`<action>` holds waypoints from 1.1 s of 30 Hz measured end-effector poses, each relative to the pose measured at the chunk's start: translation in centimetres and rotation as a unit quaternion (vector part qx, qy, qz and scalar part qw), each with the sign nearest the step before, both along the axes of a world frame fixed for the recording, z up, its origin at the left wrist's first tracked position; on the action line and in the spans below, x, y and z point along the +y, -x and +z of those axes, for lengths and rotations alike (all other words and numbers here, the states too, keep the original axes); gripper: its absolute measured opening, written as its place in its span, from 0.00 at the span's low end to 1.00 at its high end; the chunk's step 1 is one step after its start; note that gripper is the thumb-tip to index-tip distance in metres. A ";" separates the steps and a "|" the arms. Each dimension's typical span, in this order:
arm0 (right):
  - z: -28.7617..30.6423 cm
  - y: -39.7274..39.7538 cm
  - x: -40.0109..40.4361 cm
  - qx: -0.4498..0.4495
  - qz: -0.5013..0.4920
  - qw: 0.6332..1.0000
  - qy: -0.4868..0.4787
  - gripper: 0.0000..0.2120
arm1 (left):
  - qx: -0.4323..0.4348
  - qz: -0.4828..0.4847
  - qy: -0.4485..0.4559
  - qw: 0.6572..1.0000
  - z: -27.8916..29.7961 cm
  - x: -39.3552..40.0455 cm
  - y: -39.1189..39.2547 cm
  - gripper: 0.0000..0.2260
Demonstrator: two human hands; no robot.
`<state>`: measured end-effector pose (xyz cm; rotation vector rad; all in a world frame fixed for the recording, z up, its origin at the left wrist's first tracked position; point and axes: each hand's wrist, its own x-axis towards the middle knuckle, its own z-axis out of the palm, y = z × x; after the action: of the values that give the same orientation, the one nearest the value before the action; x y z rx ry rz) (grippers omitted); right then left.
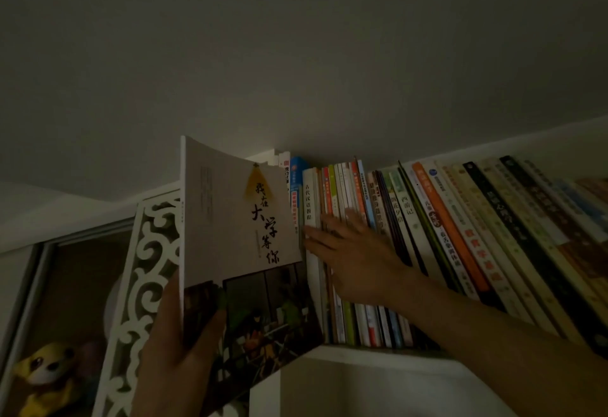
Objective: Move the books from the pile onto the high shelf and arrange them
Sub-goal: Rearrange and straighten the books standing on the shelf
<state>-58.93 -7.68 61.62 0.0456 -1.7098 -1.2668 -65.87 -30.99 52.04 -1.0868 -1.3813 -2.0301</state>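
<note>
Gripping a white book (243, 245) at its lower spine, the left hand (177, 344) holds it left of the shelved row (427, 235); the right hand (355, 258) presses flat, fingers spread, against that row.

The left hand (179, 347) is raised near the shelf's left end, fingers and thumb closed in a grip — thumb in front. The right hand (353, 260) reaches up from the lower right, arm extended, palm flat, fingers spread — nothing gripped.

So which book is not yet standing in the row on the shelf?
The white-covered book with black brush lettering, gripped in the left hand; the others stand in the row under the right hand.
</note>
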 end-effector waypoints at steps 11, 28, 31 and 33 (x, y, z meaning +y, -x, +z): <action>3.9 0.7 -1.4 -0.075 -0.021 0.989 -0.126 0.18 | 0.021 -0.030 0.006 0.999 0.7 -0.5 -1.0 0.27; 3.9 0.0 1.0 -0.047 0.091 0.989 -0.107 0.26 | 0.104 0.028 0.054 0.993 3.4 0.3 -1.2 0.27; 4.1 -0.2 1.1 -0.050 0.100 0.987 -0.115 0.27 | 0.120 0.036 0.052 0.991 3.9 1.0 -1.2 0.27; 4.2 -0.3 1.3 -0.041 0.105 0.985 -0.128 0.25 | 0.114 0.040 0.054 0.991 3.6 2.0 -1.3 0.26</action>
<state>-58.64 -6.34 65.85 0.4252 -1.5557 -1.3319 -64.55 -28.97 55.67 -1.2469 -1.4048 -1.7320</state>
